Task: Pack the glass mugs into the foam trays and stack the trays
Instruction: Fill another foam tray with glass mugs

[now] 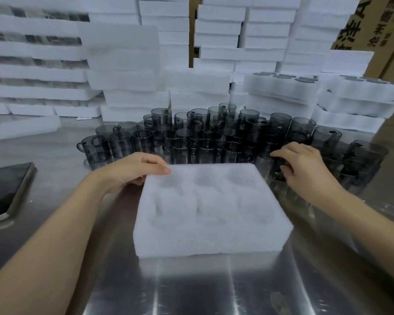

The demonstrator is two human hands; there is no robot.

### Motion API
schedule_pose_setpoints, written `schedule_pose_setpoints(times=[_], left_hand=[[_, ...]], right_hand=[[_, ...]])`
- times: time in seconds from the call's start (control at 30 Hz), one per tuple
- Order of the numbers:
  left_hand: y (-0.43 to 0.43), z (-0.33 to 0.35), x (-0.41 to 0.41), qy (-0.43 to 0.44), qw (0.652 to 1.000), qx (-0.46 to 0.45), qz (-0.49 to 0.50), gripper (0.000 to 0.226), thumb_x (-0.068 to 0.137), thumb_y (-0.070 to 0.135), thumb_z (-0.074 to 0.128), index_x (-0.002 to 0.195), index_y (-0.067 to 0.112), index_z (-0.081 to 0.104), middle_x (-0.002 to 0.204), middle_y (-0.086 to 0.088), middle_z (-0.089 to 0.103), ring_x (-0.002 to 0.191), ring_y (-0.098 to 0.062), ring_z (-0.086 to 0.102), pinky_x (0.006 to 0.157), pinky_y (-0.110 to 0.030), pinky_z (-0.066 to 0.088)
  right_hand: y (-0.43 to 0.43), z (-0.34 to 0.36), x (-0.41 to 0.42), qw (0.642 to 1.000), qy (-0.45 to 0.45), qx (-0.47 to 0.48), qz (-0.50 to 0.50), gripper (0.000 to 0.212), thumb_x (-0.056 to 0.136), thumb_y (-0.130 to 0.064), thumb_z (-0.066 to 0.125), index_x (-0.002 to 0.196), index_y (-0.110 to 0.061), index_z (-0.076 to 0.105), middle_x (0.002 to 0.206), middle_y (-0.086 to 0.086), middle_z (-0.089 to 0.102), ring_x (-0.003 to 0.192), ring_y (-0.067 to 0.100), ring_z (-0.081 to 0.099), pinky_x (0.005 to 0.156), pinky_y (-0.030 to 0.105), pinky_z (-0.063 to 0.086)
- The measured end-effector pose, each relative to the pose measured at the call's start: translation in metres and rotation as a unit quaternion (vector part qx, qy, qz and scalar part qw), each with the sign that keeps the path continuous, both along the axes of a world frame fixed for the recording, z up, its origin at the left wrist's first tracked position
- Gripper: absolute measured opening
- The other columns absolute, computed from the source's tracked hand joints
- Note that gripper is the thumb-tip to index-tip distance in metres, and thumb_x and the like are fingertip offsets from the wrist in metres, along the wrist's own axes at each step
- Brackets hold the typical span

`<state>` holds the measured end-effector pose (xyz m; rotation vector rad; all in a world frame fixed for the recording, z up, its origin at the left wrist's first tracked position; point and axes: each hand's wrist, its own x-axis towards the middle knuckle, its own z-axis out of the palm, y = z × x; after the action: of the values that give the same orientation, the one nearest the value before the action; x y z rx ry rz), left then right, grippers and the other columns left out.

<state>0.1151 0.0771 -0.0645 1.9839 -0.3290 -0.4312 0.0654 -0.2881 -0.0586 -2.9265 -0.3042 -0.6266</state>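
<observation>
Six round pockets, in two rows of three, are sunk into the white foam tray [212, 208] that lies flat in front of you on the brushed steel table [191, 287]; its surface looks soft and fuzzy, its edges slightly ragged, and every pocket is unfilled. Your left hand [137, 169] grips the tray's far left corner, thumb laid along the top and fingers tucked under the edge. Just beyond the tray's far side stands a crowd of glass mugs [191, 133], smoky grey, straight-walled cylinders with looped handles, packed close and in places set one on another. Your right hand [305, 164] is over the right end of that crowd, just right of the tray's far right corner, its fingers curled down round the rim of one mug [279, 175] while the forefinger reaches out to the left. A dark, glossy phone [5, 192] lies flat on the table at the left. Behind the mugs, stacked foam slabs [127, 64] rise in tall white columns across the far side. To the far right, two packed trays [280, 87] show grey discs of glass in their tops. Brown cardboard boxes [382, 30] with dark printed characters stand at the far right.
</observation>
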Motion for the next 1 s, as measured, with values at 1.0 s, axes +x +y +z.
schedule_pose_setpoints(times=[1.0], left_hand=[[-0.060,-0.022,-0.002,-0.303,0.929,-0.091,0.194,0.023,0.100,0.011,0.046,0.097,0.011,0.069,0.089,0.006,0.067,0.078,0.001,0.057,0.070,-0.011,0.041]], right_hand=[[0.125,0.012,0.026,0.845,0.030,0.386,0.368,0.056,0.073,0.030,0.044,0.068,-0.021,0.065,0.087,-0.001,0.054,0.083,0.026,0.056,0.072,0.035,0.048]])
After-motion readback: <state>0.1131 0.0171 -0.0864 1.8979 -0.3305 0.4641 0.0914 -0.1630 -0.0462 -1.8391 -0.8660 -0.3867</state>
